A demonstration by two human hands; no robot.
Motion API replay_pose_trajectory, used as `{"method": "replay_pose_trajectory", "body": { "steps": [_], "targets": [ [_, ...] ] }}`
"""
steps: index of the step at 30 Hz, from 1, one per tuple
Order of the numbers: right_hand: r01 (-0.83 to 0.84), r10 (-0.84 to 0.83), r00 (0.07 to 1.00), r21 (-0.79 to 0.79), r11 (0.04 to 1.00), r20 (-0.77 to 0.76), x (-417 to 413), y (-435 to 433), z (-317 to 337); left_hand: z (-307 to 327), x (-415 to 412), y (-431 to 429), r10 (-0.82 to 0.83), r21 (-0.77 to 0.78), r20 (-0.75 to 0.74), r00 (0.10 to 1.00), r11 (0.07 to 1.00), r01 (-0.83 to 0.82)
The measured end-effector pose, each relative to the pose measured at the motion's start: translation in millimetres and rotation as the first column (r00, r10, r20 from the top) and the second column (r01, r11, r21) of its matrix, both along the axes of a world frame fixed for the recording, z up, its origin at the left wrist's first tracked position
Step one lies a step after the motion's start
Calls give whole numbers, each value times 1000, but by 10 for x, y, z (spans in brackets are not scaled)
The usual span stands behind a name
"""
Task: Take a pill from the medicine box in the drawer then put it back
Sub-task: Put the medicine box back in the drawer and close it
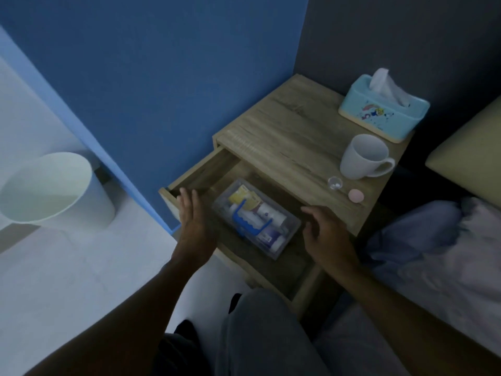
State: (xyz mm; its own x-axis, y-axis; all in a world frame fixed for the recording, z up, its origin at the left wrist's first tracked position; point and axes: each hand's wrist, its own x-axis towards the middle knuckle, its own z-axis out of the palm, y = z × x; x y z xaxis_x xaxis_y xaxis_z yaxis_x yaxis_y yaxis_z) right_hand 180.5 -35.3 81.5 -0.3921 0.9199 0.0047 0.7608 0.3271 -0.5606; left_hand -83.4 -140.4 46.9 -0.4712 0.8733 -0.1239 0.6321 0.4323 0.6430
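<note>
The wooden drawer (200, 175) of the bedside table stands pulled out. Inside it lies a clear plastic medicine box (291, 226) with a blue handle (248, 219), filled with several bottles and packets. My left hand (193, 223) hovers just left of the box, fingers apart, holding nothing. My right hand (325, 234) hovers at the box's right side, fingers spread and empty. A small clear cup (335, 183) with a white pill in it stands on the tabletop, with a pink round cap (356, 196) beside it.
On the tabletop (284, 142) stand a white mug (363, 157) and a light blue tissue box (382, 109). A white bin (51, 191) sits on the floor at the left. A bed (447, 253) lies to the right, my knee (265, 335) below the drawer.
</note>
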Motion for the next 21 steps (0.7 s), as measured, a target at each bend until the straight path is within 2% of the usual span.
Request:
{"method": "replay_pose_trajectory", "body": {
  "steps": [3,7,11,16,21],
  "targets": [
    [-91,86,995,109,990,50,133,112,-2,-102,41,-208,78,10,132,988,997,-80],
    [-164,144,970,91,982,197,315,259,-71,-277,94,-275,219,-91,373,902,976,-199],
    [-221,185,937,95,971,296,455,322,-168,-367,144,-229,259,-230,503,825,960,-161],
    [-145,124,963,72,987,240,438,350,-266,-387,143,-64,232,-235,545,806,965,-119],
    [-95,78,989,139,986,123,411,325,-321,-375,269,267,250,-200,587,770,966,-161]
  ]
}}
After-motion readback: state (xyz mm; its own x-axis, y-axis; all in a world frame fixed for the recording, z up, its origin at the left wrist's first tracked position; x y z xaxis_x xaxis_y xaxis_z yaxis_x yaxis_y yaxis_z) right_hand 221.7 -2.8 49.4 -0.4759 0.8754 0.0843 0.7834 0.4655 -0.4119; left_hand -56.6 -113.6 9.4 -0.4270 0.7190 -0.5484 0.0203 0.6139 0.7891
